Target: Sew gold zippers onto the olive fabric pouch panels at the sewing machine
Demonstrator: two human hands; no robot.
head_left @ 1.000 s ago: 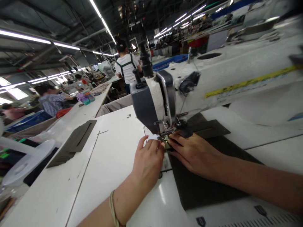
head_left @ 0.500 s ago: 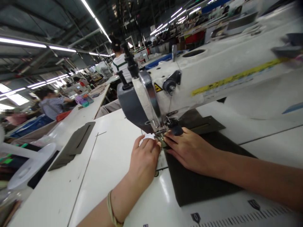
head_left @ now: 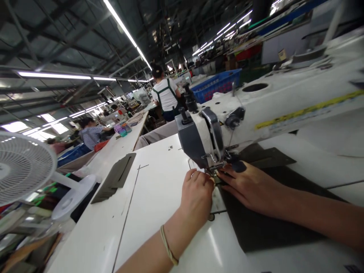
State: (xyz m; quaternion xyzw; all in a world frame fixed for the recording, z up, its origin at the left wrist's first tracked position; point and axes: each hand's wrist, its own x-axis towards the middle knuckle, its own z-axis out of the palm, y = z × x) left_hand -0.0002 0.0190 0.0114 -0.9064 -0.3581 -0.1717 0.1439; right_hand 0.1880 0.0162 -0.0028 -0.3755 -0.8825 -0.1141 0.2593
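Note:
Just left of the presser foot [head_left: 214, 167] of a sewing machine [head_left: 193, 141] is my left hand [head_left: 198, 193], its fingers curled and pinched together. What they hold, if anything, is hidden behind the knuckles. My right hand [head_left: 250, 186] lies with fingers stretched out on a dark grey-brown flat panel [head_left: 270, 231], the fingertips close to the needle area. This panel rests on the white table and its near-left edge runs up to the foot. Another dark piece with a slot [head_left: 273, 157] lies behind my right hand, under the machine arm.
A stack of slotted dark pieces [head_left: 116, 178] lies on the white table [head_left: 148, 197] to the left. Beyond its left edge stands a white fan [head_left: 25, 170]. A blue crate [head_left: 217, 85] is behind the machine. A person in a white top [head_left: 167, 94] works further back.
The view has swung left, so everything sits further right and the fan's head now shows. Both hands stay beside the presser foot. A white scrap by my left fingers is no longer plainly visible.

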